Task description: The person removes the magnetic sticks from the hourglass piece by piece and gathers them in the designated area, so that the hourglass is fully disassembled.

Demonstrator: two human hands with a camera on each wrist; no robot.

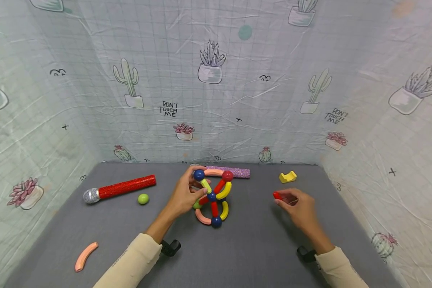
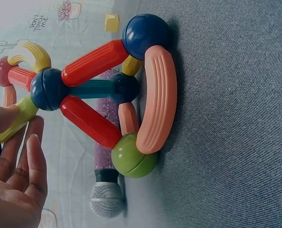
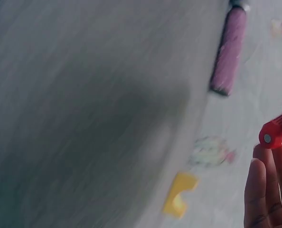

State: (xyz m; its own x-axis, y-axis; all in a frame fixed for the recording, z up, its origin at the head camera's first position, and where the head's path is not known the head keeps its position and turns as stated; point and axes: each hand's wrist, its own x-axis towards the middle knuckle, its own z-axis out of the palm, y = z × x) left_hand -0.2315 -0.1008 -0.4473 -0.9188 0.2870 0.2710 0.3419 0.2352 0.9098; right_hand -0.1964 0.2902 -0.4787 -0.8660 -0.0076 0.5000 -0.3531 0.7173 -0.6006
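Note:
A structure of magnetic sticks and balls (image 1: 214,209) stands on the grey table, built from red, yellow, peach and teal sticks joined by blue, red and green balls. My left hand (image 1: 183,197) pinches its yellow-green stick (image 2: 20,118) between thumb and fingers, near the upper blue ball (image 1: 199,174). In the left wrist view, a curved peach stick (image 2: 160,102) at the base lies along the table between a blue ball and a green ball (image 2: 134,156). Over the table at the right, my right hand (image 1: 301,209) pinches a short red stick (image 3: 276,132), whose end shows a pale round spot.
A red toy microphone (image 1: 127,187) lies at the back left, with a green ball (image 1: 143,199) near it. A curved peach stick (image 1: 86,256) is at the front left. Behind the structure lies a purple glittery microphone (image 1: 239,172). A yellow notched block (image 1: 287,177) sits at the back right.

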